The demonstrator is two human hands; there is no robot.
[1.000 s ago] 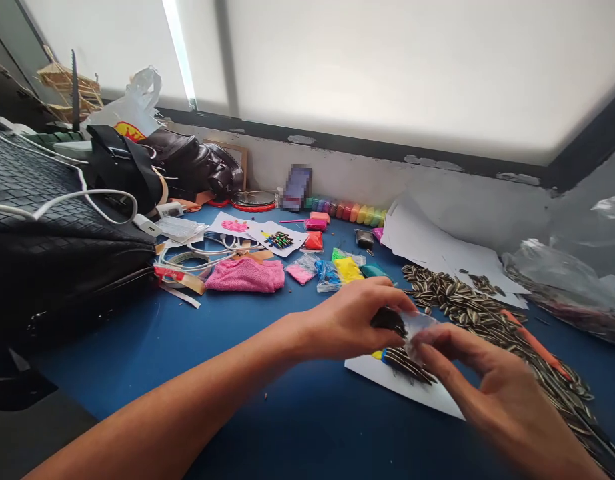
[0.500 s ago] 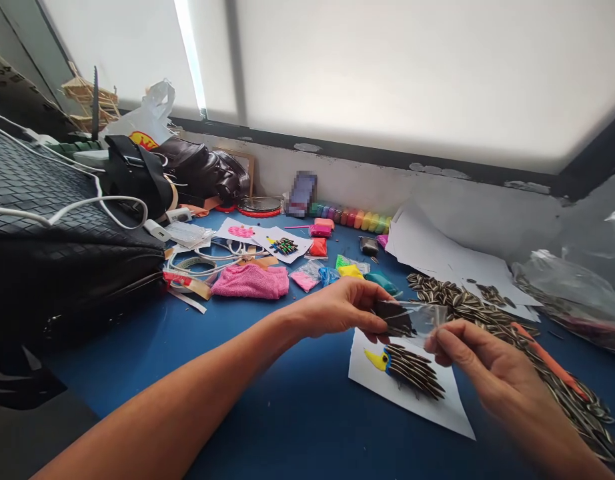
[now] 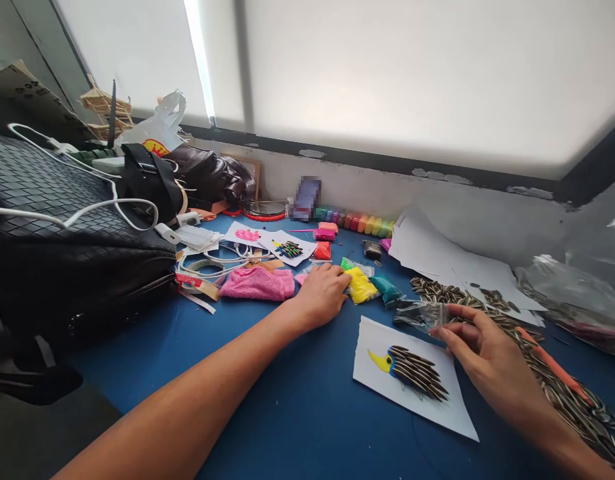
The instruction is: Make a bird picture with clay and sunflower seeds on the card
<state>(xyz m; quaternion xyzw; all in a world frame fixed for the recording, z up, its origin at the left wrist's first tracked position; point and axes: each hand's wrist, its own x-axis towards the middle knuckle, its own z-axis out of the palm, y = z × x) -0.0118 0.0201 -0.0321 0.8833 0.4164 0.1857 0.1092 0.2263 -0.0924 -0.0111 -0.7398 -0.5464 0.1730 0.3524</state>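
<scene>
My left hand [image 3: 323, 293] reaches among small clay packets, fingers curled down against the left edge of the yellow clay packet [image 3: 361, 285]. Its fingertips, and whatever lies under them, are hidden. Between the thumb and fingers of my right hand [image 3: 487, 350] is the clear end of a plastic bag of black clay [image 3: 412, 315], held low over the table. Just below the bag lies a white card [image 3: 377, 393]. On it is a bird figure [image 3: 417, 370] with a yellow beak, a blue-edged head and a body of striped sunflower seeds.
A heap of sunflower seeds [image 3: 447, 293] spreads along the right, with an orange tool [image 3: 555, 363] on it. A teal clay packet [image 3: 386, 289] sits beside the yellow one. A pink cloth [image 3: 257, 284] and a black bag [image 3: 77, 267] are at left; white paper [image 3: 437, 250] lies behind.
My left hand has let go of the black clay bag and moved left to the colored packets. The yellow packet has shifted toward me. My right hand still has the bag, now lower.
</scene>
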